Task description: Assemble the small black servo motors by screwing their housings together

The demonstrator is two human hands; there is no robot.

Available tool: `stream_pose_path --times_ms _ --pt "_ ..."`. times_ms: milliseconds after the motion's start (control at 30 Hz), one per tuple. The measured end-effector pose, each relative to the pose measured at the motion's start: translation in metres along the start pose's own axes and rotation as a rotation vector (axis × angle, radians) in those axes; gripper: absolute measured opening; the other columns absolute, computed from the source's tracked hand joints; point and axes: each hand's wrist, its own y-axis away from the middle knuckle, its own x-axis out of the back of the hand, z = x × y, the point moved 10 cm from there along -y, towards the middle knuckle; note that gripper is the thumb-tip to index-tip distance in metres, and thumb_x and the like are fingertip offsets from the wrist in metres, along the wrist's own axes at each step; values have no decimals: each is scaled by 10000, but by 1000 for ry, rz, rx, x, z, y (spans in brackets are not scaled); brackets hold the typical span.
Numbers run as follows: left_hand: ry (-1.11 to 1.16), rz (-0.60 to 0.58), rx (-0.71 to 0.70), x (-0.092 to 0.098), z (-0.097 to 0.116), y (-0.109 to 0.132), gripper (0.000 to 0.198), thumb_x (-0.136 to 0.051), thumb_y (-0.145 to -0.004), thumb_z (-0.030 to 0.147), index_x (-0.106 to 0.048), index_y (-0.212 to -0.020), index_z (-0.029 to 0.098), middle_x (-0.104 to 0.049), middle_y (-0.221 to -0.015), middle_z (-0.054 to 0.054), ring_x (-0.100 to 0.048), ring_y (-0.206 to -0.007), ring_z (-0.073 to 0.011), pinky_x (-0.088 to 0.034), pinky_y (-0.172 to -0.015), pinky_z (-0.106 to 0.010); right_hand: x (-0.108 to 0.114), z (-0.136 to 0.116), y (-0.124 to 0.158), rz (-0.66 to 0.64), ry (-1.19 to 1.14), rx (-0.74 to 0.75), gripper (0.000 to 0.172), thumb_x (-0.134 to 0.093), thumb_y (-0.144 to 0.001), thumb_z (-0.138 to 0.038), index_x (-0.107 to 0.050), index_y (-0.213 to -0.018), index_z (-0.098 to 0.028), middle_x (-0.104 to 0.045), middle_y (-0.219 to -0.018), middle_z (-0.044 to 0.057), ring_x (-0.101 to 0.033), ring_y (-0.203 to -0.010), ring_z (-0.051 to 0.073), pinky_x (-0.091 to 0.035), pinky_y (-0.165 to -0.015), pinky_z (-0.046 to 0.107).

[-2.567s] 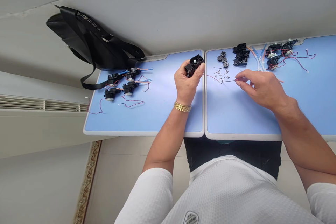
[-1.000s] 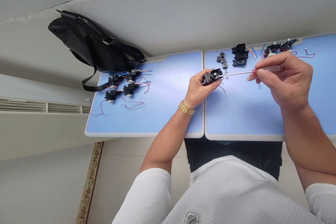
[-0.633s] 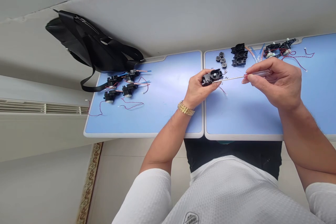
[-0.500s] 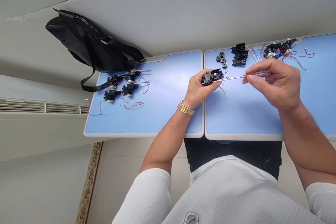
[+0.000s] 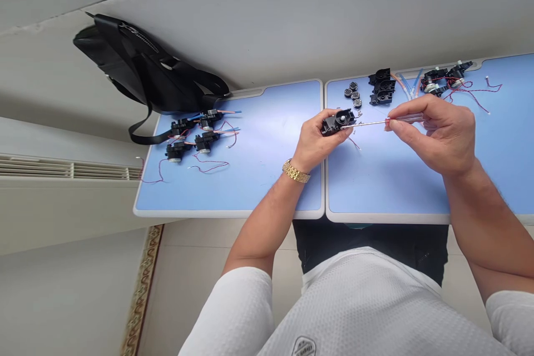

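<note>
My left hand [image 5: 314,142] is closed around a black plastic housing [image 5: 337,121] with a round socket and a white piece inside, held above the table. In my right hand [image 5: 442,133] is a screwdriver [image 5: 369,123] with a clear handle and red collar. Its thin shaft points left, and its tip meets the near right side of the housing. A red and dark wire hangs below the housing. Small screws [image 5: 359,114] lie just behind the shaft. Beyond them sit several round black-and-silver parts [image 5: 353,93].
Black housings [image 5: 381,88] line the back of the right blue table [image 5: 387,189], with blue and orange strips and wired assemblies [image 5: 436,79] beside them. On the left table [image 5: 267,178] stand several wired black assemblies [image 5: 177,150] and a black bag [image 5: 167,80] against the wall.
The screwdriver and my right hand have shifted very slightly left, toward the housing. My left hand keeps the housing in the same place.
</note>
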Motion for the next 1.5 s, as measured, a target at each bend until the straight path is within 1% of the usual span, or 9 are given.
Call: stream_pose_path --times_ms 133,500,767,933,1133,1500 --pt "9 -2 1 -1 1 0 308 -923 -878 393 -816 -1112 224 -798 -894 -1 -663 -740 -131 -546 -667 -264 -1 1 0 -21 17 5 178 -872 -950 -211 -865 -1050 -358 -876 -923 -35 -854 -804 240 -712 -762 429" --pt "2 -20 -7 -2 1 0 301 -921 -894 378 -810 -1131 230 -803 -920 -8 -699 -761 -139 -577 -689 -279 -1 0 1 -8 25 24 188 -853 -961 -202 -864 -1060 -362 -879 -930 -38 -852 -797 229 -702 -741 413" --pt "3 -20 4 -3 0 1 308 -935 -879 384 -811 -1119 238 -807 -909 1 -693 -756 -138 -571 -681 -274 -1 2 0 -23 38 -19 122 -863 -961 -258 -855 -1037 -353 -882 -935 -30 -855 -811 241 -722 -775 437" --pt "18 -14 7 -2 2 1 311 -928 -865 391 -820 -1111 234 -806 -909 -4 -683 -750 -138 -566 -680 -276 -1 2 0 -13 37 -16 120 -875 -962 -286 -857 -1037 -378 -878 -936 -34 -854 -810 247 -724 -772 448" --pt "-2 -19 16 -3 1 1 306 -931 -864 379 -817 -1112 241 -808 -915 -6 -676 -746 -141 -563 -680 -285 -1 4 0 -10 44 -34 67 -878 -966 -350 -852 -1019 -384 -879 -930 -33 -853 -809 261 -741 -774 474" --pt "9 -17 20 -3 2 0 324 -921 -852 400 -818 -1108 230 -794 -909 -4 -659 -745 -134 -553 -679 -276 -1 3 0 -15 33 -16 99 -903 -950 -324 -859 -1024 -372 -875 -930 -31 -849 -796 250 -720 -763 455"
